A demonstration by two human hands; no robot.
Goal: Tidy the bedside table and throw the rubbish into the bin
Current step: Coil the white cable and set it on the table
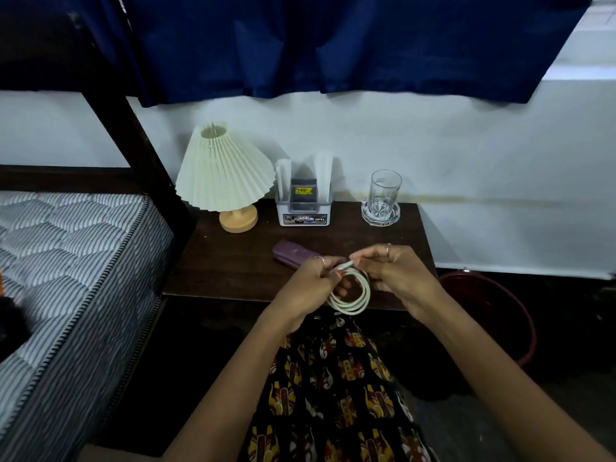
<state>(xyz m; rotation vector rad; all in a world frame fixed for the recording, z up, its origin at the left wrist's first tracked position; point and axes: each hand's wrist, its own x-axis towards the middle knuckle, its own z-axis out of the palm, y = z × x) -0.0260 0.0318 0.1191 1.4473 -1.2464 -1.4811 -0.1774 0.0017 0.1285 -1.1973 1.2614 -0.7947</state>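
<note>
A white cable (353,295) is wound into a small coil over the front edge of the dark wooden bedside table (233,265). My left hand (310,285) grips the coil on its left side. My right hand (396,271) holds the coil's right side and pinches the cable's plug end at the top. A purple case (290,253) lies on the table just behind my left hand. A dark red bin (493,311) stands on the floor to the right of the table.
At the back of the table stand a pleated cream lamp (223,175), a white holder (303,208) with a dark box and white sheets, and an empty glass (383,191) on a glass coaster. A striped mattress (66,261) is at the left.
</note>
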